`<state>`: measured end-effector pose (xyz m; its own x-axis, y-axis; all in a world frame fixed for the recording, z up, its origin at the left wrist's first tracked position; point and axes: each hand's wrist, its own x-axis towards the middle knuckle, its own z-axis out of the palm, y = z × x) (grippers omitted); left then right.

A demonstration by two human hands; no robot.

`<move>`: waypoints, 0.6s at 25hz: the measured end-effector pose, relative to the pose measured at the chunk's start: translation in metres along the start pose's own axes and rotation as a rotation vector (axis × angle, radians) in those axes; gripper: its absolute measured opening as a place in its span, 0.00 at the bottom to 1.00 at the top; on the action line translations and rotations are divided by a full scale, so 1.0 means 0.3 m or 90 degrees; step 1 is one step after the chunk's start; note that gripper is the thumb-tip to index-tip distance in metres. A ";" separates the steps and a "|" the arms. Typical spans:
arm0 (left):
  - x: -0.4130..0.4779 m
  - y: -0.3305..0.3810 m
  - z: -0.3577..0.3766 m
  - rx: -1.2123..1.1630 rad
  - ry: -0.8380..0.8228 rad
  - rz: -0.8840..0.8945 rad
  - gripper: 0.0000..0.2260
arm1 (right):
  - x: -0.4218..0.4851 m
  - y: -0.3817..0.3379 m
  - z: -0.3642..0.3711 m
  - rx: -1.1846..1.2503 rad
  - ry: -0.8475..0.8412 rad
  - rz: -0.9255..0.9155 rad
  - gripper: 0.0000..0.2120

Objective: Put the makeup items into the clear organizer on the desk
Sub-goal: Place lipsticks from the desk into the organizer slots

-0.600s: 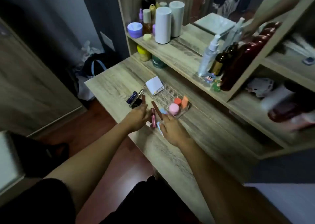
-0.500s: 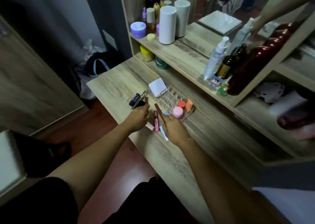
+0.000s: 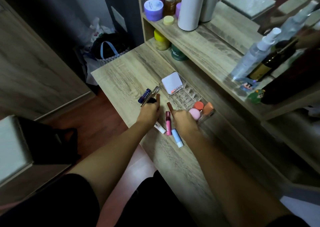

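Grey-brown woodgrain table (image 3: 121, 74) beside a dark wooden floor (image 3: 97, 123), left hand (image 3: 149, 113) and right hand (image 3: 183, 121) each gripping a brown lipstick tube near the clear plastic organizer (image 3: 183, 97) under cluttered shelves

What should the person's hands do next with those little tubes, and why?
Probably carry the brown tube in the right hand over into the clear organizer. That hand is closed on it beside the organizer, whose middle grid cells look empty. The left hand also grips a brown tube, while pink, blue and white tubes lie on the desk.
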<state>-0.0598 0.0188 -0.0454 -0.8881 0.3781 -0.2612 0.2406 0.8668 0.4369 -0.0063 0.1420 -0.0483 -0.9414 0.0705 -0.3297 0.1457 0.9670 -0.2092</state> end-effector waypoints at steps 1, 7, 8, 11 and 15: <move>0.004 0.000 0.005 -0.001 -0.002 -0.006 0.12 | -0.001 -0.003 0.005 -0.005 0.002 0.008 0.10; 0.022 0.005 0.021 -0.026 0.019 -0.034 0.13 | 0.009 -0.029 0.026 -0.041 0.027 0.029 0.11; 0.025 0.005 0.021 -0.038 0.023 -0.040 0.11 | 0.010 -0.034 0.027 -0.047 0.034 0.029 0.11; 0.026 0.005 0.018 -0.057 0.021 -0.054 0.08 | 0.009 -0.048 0.029 -0.048 0.043 0.027 0.12; 0.035 -0.010 0.023 -0.077 0.027 -0.066 0.07 | 0.018 -0.059 0.032 -0.037 0.036 0.045 0.12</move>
<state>-0.0672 0.0222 -0.0554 -0.9224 0.2716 -0.2745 0.0998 0.8543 0.5100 -0.0110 0.1228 -0.0551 -0.9452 0.1515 -0.2891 0.1961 0.9716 -0.1322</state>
